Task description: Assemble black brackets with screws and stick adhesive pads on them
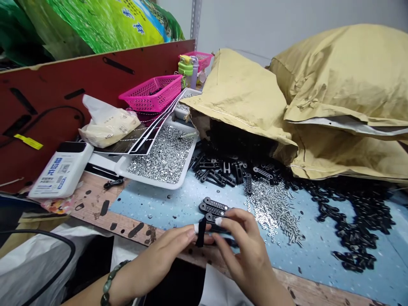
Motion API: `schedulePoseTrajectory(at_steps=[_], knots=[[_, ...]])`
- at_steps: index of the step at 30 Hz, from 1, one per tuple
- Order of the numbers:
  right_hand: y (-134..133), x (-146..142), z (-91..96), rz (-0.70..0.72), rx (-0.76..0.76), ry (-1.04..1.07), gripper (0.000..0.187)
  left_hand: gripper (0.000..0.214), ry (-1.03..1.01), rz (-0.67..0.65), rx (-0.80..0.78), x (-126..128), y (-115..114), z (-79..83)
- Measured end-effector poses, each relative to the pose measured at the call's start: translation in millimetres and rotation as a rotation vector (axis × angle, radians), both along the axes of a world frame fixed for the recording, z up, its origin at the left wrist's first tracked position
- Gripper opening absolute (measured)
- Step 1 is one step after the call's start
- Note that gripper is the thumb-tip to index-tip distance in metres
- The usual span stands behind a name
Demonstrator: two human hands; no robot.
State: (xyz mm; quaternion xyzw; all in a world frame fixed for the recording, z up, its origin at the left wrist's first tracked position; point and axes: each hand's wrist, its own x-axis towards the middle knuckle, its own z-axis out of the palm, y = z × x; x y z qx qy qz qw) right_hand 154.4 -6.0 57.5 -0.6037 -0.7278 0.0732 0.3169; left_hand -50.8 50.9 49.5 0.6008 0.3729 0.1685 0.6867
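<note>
Head view: left hand (162,259) pinches a narrow matte-black slotted strip (200,232) between taped fingertips (194,228); right hand (245,250) closes narrowly on a black perforated bar (213,216) just beside it. Progress: many loose black bars (219,172) remain below a tan woven sack (242,102), silver screws (274,210) lie heaped on a blue mat (334,250), and a white plastic tray (153,180) looks full of silver nuts (162,153).

Black slotted strip (201,233), one, upright, pinched in left hand (162,259) at lower centre of frame; black perforated links (213,207), several, overlapping, angled, lying just above, lowest touching right hand (245,250)
</note>
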Motion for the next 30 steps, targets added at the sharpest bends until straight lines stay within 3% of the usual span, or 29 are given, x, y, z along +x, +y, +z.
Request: schedulePoseTrajectory(at_steps=[2, 5, 8, 10, 12, 15, 17, 22, 30], knots=[[-0.2, -8.1, 6.5, 0.097, 0.055, -0.066, 0.026, 0.047, 0.022, -0.003, -0.002, 1.6, -1.0, -0.5], [-3.0, -13.8, 5.4, 0.176, 0.188, -0.151, 0.022, 0.051, -0.025, -0.018, -0.138, 7.2, -2.2, -1.0], [-10.2, -8.9, -1.9, 0.266, 0.202, 0.018, 0.018, 0.059, -0.124, 0.036, -0.272, 10.7, -1.2, -4.1], [-13.5, -1.1, -7.1, 0.160, 0.110, 0.309, 0.015, 0.054, -0.055, 0.075, -0.080, 9.7, 0.8, -9.2], [-12.2, 7.3, -12.6, -0.092, -0.015, 0.645, 0.007, 0.047, 0.109, 0.039, 0.334, 7.7, 3.5, -15.7], [-2.5, 15.5, -22.4, -0.360, -0.224, 0.994, 0.025, 0.049, 0.287, -0.183, 0.926, 8.3, 8.0, -23.8], [4.7, 17.3, -29.9, -0.397, -0.335, 1.090, 0.034, 0.046, 0.337, -0.315, 1.144, 11.9, 10.4, -26.4], [12.3, 15.6, -44.4, -0.467, -0.474, 1.081, 0.036, 0.038, 0.397, -0.364, 1.305, 21.3, 11.5, -27.7], [15.3, 13.2, -42.5, -0.470, -0.506, 0.998, 0.037, 0.040, 0.428, -0.355, 1.313, 23.4, 8.4, -27.2]])
